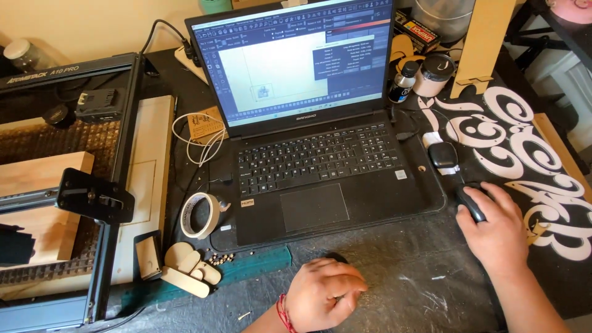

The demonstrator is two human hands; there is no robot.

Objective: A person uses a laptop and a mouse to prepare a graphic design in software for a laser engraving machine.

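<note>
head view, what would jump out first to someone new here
The open black laptop sits centre, its screen lit with a design program. The right hand grips a black mouse beside white swirl lettering; the left hand rests fisted in front. A laser engraver frame fills the left.

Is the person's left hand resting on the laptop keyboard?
No, the left hand is curled on the dark table in front of the laptop, off its keyboard.
</note>
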